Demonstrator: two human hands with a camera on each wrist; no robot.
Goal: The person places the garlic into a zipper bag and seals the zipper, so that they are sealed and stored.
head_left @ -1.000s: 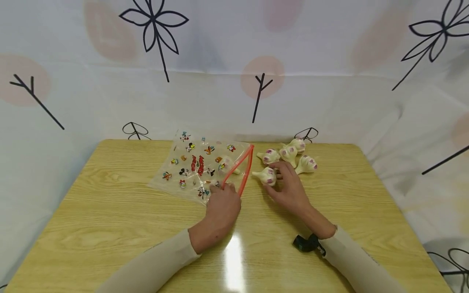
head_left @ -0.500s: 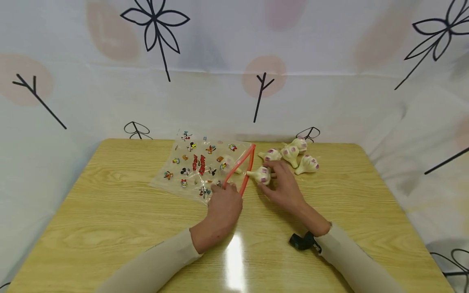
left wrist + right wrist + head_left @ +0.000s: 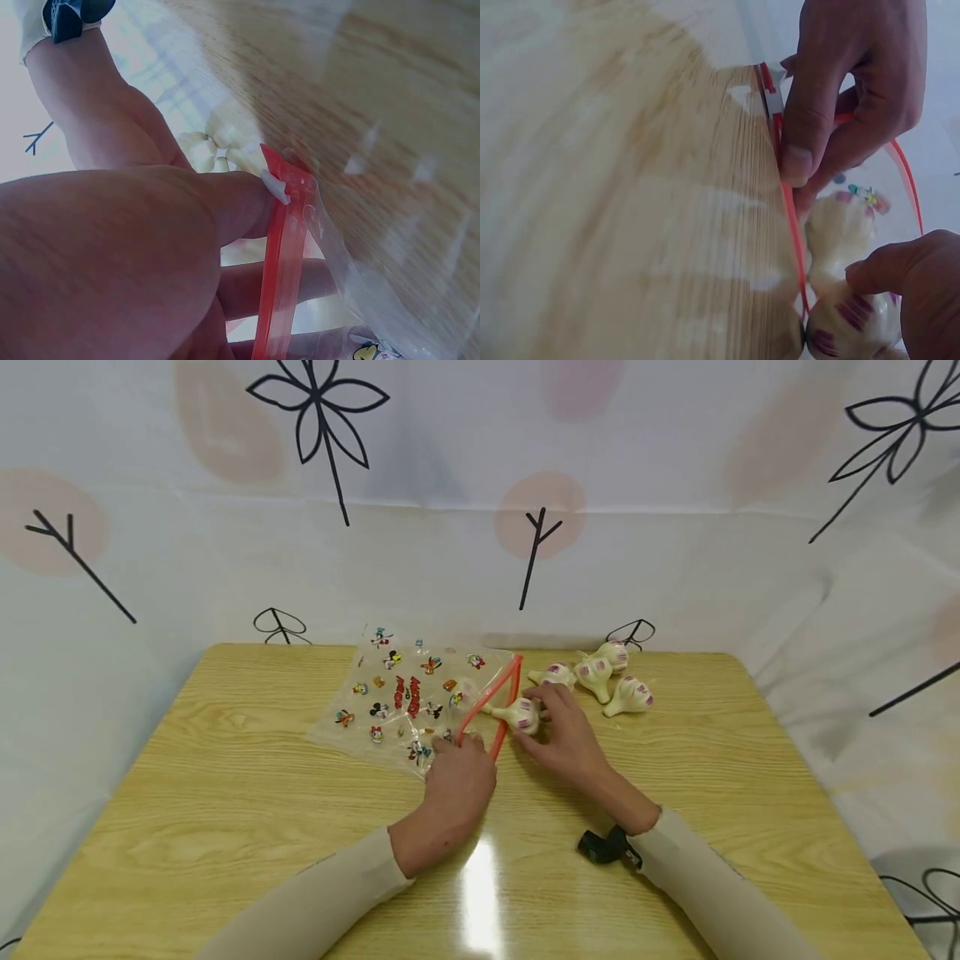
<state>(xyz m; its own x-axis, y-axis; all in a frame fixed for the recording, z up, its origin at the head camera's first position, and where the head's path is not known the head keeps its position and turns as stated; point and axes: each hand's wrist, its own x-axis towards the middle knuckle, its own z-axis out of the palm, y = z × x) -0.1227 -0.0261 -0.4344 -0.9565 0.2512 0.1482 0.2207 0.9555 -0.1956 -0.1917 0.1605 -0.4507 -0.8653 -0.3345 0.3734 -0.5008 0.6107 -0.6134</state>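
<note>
A clear zip bag (image 3: 405,693) printed with cartoon figures lies flat, its red zip edge (image 3: 279,277) parted into a gap facing right. My left hand (image 3: 459,785) pinches the near corner of that edge, beside a small white slider (image 3: 276,186). In my right hand (image 3: 566,739) is a garlic bulb (image 3: 521,716) with purple markings, gripped by fingers and thumb. Its stem points left into the bag's mouth; the bulb is at the red edge. Another garlic bulb (image 3: 840,229) lies inside the bag, just behind the opening, partly covered by the printed film.
Several garlic bulbs (image 3: 592,675) lie grouped on the wooden table (image 3: 247,793) behind my right hand. A patterned white cloth (image 3: 420,560) hangs along the table's back edge. A black wrist device (image 3: 603,847) sticks out from my right sleeve.
My right hand has carried the garlic bulb left, from beside the group to the bag's mouth. The left hand keeps its place on the bag's edge.
</note>
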